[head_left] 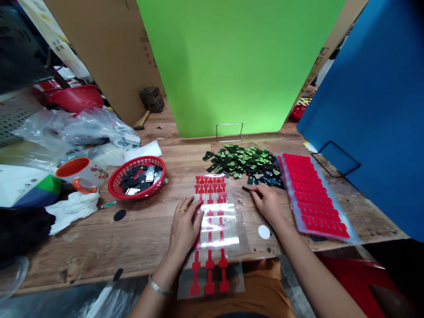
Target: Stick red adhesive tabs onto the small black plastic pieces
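A clear plastic sheet (233,265) with rows of red T-shaped stickers (210,259) lies in front of me, its near end hanging over the table edge. My left hand (186,225) rests on the sheet's left side, fingers loosely bent and apart, with nothing seen in them. Right of the sheet, my right hand (266,201) pinches a small black flat piece (246,188) between its fingertips, low over the table. Beyond it spreads a pile of small dark flat pieces (245,161), some reflecting green. A stack of clear sheets with red stickers (314,194) lies to the right.
A red basket (114,191) holds dark and shiny pieces. Left of it are an orange-and-white mug (97,174), crumpled tissue (77,207) and plastic bags (76,128). A green panel (245,66) stands behind, a blue panel (374,110) at right. A white disc (264,232) lies nearby.
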A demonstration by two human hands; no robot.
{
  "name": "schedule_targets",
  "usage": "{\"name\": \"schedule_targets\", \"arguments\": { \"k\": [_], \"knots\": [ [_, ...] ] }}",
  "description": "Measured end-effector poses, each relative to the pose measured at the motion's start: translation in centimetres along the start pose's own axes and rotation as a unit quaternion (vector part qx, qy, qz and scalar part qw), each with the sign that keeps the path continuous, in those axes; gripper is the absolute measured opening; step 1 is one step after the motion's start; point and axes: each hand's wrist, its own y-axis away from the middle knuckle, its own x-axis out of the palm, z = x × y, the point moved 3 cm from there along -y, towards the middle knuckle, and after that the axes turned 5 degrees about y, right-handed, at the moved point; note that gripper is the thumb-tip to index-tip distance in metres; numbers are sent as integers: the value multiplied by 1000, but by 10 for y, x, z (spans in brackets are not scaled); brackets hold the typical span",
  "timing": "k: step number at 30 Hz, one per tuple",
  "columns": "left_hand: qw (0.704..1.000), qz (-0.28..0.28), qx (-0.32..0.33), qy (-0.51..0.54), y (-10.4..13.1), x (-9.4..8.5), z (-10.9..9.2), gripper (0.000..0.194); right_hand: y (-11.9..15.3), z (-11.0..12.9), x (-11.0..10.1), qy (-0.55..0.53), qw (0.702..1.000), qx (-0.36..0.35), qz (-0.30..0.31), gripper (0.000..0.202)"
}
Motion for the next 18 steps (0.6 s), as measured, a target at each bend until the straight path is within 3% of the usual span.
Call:
{"name": "schedule_targets", "arguments": {
  "k": [6,11,18],
  "knots": [
    [1000,-2,6,2,0,0,0,30,0,-3,0,-7,1000,7,-21,11],
    [1000,-1,4,5,-1,-1,0,29,-2,-6,2,-8,1000,29,10,11],
    [1000,-1,-4,11,-1,-2,0,29,-2,-6,0,-22,999,36,-15,13]
  ]
}}
